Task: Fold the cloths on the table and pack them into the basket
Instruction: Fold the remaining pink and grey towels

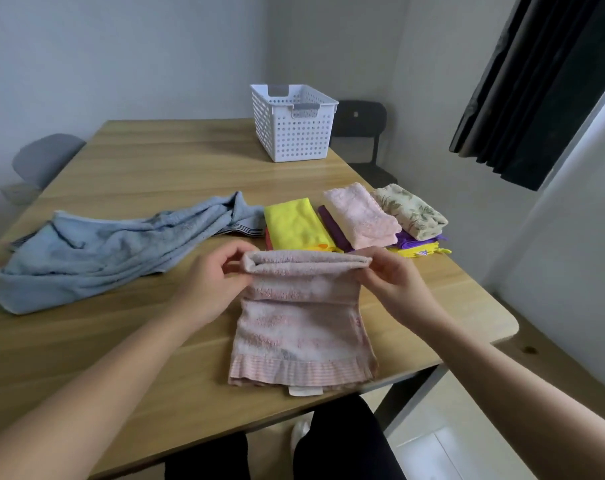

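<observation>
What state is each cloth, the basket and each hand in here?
pink striped towel: partly folded, far fold lifted, near end lying flat.
left hand: pinches the towel's far left corner.
right hand: pinches the towel's far right corner.
blue towel: unfolded, crumpled.
yellow cloth: folded.
light pink cloth: folded.
floral cloth: folded.
basket: upright, no cloth visible inside.

A red cloth point(268, 240) lies mostly hidden beneath the yellow cloth point(294, 221).
</observation>
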Demonstrator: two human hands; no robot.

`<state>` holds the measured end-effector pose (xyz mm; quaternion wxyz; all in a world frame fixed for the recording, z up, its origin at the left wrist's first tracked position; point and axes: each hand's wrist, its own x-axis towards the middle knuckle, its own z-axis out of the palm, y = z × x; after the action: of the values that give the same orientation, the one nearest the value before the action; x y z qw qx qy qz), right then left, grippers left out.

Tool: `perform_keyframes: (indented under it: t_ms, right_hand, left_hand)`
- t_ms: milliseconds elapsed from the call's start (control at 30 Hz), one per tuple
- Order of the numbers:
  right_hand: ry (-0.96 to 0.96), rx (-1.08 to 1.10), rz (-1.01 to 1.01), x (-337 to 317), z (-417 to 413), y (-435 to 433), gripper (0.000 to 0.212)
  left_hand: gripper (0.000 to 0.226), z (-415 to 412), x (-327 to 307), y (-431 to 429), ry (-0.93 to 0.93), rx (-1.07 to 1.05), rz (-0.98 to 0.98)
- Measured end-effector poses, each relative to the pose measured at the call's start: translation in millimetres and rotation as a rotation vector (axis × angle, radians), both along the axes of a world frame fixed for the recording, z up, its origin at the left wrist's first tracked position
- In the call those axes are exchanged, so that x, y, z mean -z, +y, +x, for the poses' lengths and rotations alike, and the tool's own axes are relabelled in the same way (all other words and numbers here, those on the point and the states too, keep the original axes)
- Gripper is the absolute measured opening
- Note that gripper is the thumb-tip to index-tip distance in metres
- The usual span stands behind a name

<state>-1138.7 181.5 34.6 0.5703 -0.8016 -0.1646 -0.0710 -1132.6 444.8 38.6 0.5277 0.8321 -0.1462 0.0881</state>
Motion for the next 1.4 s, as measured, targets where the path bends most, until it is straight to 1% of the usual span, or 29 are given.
perform_keyframes:
  t_ms: [33, 67, 133, 233, 333, 400, 433, 467, 533, 600, 667, 700, 733, 767, 800, 867, 900, 933, 967, 1033, 1133, 1233, 1333, 1400]
  right_hand:
    - [-0.050, -0.025, -0.034, 3.4, -7.2, -1.7, 0.032]
    - [-0.099, -0.035, -0.089, 7.1, -13.8, -2.6, 0.034]
    - [-0.205, -0.074, -0.181, 16.4, -23.7, -6.0, 0.032]
    - [-0.325, -0.140, -0.279, 27.2, -36.1, -10.3, 0.025]
    - [-0.438, -0.202, -0.435, 38.3, -44.4, -15.0, 0.022]
    - [-0.488, -0.232, -0.569, 46.0, -47.2, -17.9, 0.025]
    - [-0.496, -0.255, -0.631, 48.9, -48.0, -19.0, 0.030]
    - [-0.488, -0.280, -0.681, 50.3, -48.9, -20.1, 0.036]
    - [-0.450, -0.323, -0.728, 47.9, -51.4, -23.8, 0.044]
    - [-0.385, -0.302, -0.682, 35.2, -55.8, -25.0, 0.044]
    - [-0.318, -0.206, -0.575, 17.5, -56.3, -14.3, 0.047]
    - [-0.297, -0.129, -0.552, 9.9, -54.1, -3.8, 0.047]
    - [-0.274, -0.068, -0.572, 4.6, -51.0, 9.2, 0.045]
    - [-0.245, -0.047, -0.626, 2.6, -47.4, 23.2, 0.046]
    - [-0.211, -0.059, -0.703, 5.7, -44.0, 35.4, 0.050]
    - [-0.138, -0.092, -0.915, 19.2, -38.5, 50.4, 0.067]
    - [-0.116, -0.099, -1.012, 26.1, -38.1, 52.8, 0.077]
    - [-0.100, -0.107, -1.069, 32.4, -38.4, 51.8, 0.086]
    - [-0.091, -0.112, -1.094, 37.7, -38.3, 49.8, 0.089]
    - [-0.108, -0.114, -1.112, 43.6, -39.2, 45.5, 0.091]
    - [-0.129, -0.120, -1.142, 45.0, -39.1, 45.7, 0.097]
    - [-0.074, -0.133, -1.113, 41.2, -38.1, 46.4, 0.094]
    - [0.004, -0.150, -1.001, 32.1, -34.7, 39.1, 0.088]
    - [0.036, -0.100, -0.958, 27.3, -28.5, 28.3, 0.082]
  left_hand:
    - [0.037, -5.7, 4.0, 3.3, -0.046, 0.007, 0.030]
    - [0.040, -10.1, 8.2, 6.5, -0.100, 0.028, 0.070]
    - [0.041, -19.0, 17.2, 14.0, -0.192, 0.101, 0.169]
    - [0.045, -35.3, 25.2, 22.5, -0.220, 0.189, 0.285]
    - [0.050, -44.2, 32.6, 27.8, -0.265, 0.236, 0.396]
    - [0.045, -47.1, 36.3, 29.3, -0.295, 0.268, 0.485]
    - [0.040, -48.1, 36.9, 30.0, -0.307, 0.279, 0.532]
    - [0.036, -48.4, 37.8, 30.9, -0.326, 0.291, 0.569]
    - [0.036, -48.0, 37.8, 34.1, -0.335, 0.304, 0.578]
    - [0.038, -47.8, 32.7, 34.8, -0.330, 0.263, 0.517]
    - [0.038, -46.2, 24.5, 24.5, -0.353, 0.168, 0.456]
    - [0.038, -45.2, 19.8, 15.3, -0.338, 0.108, 0.441]
    - [0.039, -44.0, 15.9, 4.6, -0.297, 0.055, 0.458]
    - [0.043, -42.4, 15.0, -5.6, -0.240, 0.027, 0.522]
    - [0.053, -40.4, 18.6, -13.6, -0.176, 0.022, 0.613]
    - [0.081, -37.0, 32.2, -21.1, -0.078, 0.046, 0.798]
    - [0.092, -37.0, 39.7, -20.4, -0.040, 0.057, 0.861]
    - [0.098, -37.7, 45.8, -18.4, -0.012, 0.065, 0.895]
    - [0.098, -38.2, 50.6, -15.9, -0.002, 0.073, 0.922]
    - [0.096, -40.5, 54.5, -13.0, -0.023, 0.082, 0.972]
    - [0.107, -40.2, 53.6, -13.3, 0.001, 0.086, 0.991]
    - [0.114, -37.2, 47.1, -13.2, 0.053, 0.111, 0.992]
    - [0.103, -30.3, 38.1, -1.9, 0.171, 0.109, 0.862]
    - [0.103, -25.1, 34.4, 7.5, 0.225, 0.068, 0.803]
